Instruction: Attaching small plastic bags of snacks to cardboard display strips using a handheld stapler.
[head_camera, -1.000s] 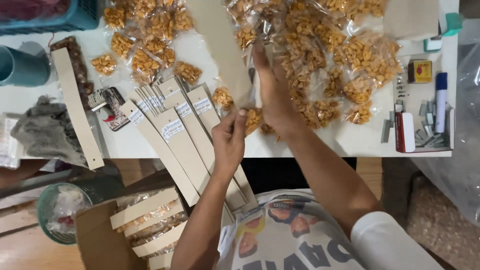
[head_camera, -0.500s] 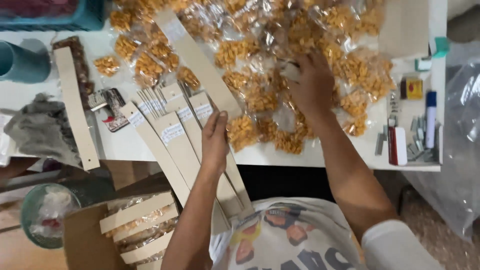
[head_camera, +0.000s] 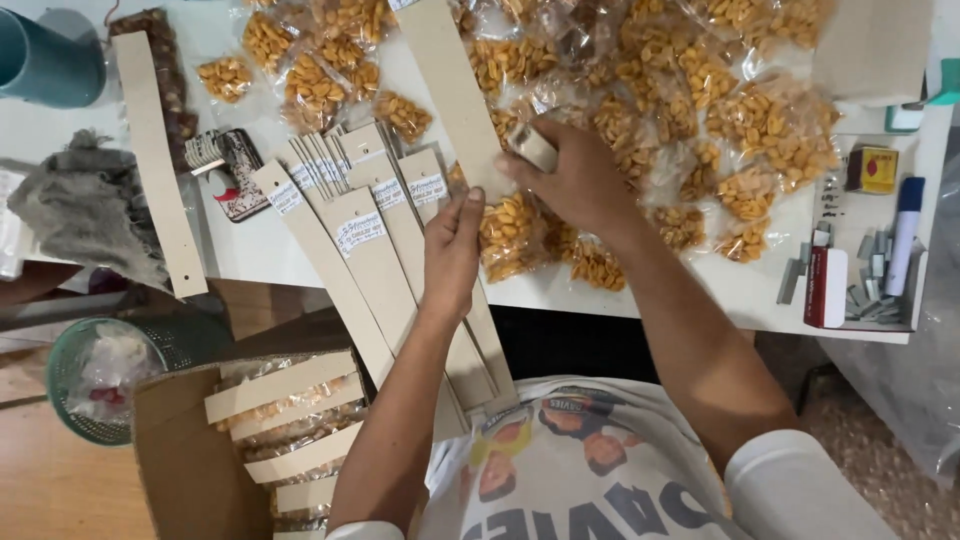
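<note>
A: Left to right, what's there?

B: Teal cylinder at the far left corner. Grey frayed rag, soft and crumpled. One flat tan card strip with a punched hole near its end, lying alone on the white table.

A: Below the edge?

B: Green mesh bin, then a brown carton stacked with strips stapled onto clear packets.

A: Left hand?

B: Left hand lies flat, fingers together, pressing on a fan of labelled card strips that overhang the table edge toward the lap. Stiff matte board, white stickers near the top.

A: Right hand?

B: Right hand is closed around a small pale block, set against a long strip. Just beside it and beyond: glossy clear packets of orange-yellow snacks, heaped.

A: Far right?

B: Red stapler, loose staple bars, blue-capped marker.
</note>
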